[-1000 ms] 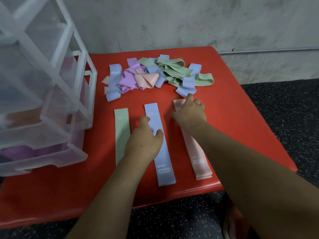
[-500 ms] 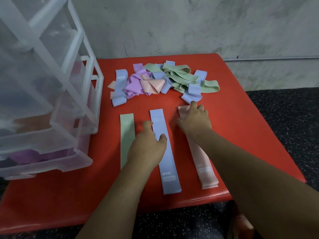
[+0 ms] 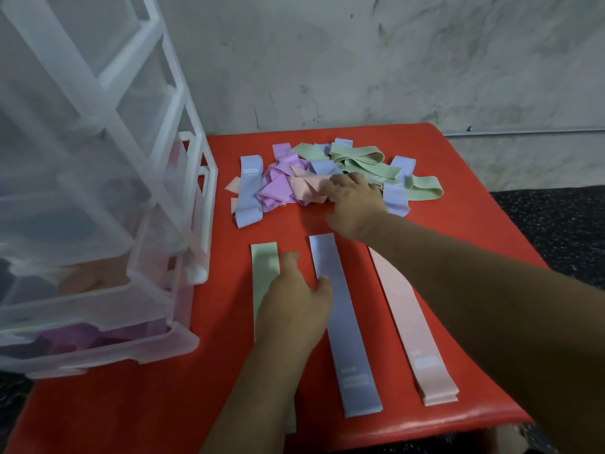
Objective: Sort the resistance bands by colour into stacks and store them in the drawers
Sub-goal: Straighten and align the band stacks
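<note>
Red counter (image 3: 458,165) carries a clear plastic drawer unit (image 3: 98,224) at the left. Its bottom drawer (image 3: 137,352) holds purple bands; the drawer above (image 3: 108,299) holds peach-coloured ones, blurred through the plastic. The upper compartments cannot be read.

At the far side lies a loose pile of bands (image 3: 281,188) in blue, purple, pink and green. Nearer, three lie flat side by side and apart: a green band (image 3: 263,267) at the left, a blue band (image 3: 347,322) in the middle, and a pink stack (image 3: 409,322) at the right.

The left hand (image 3: 291,312) rests palm down, fingers relaxed, over the green band, its thumb touching the blue band's edge. The right hand (image 3: 353,204) reaches into the pile, its fingers on a pink band; whether it pinches cannot be told.
</note>
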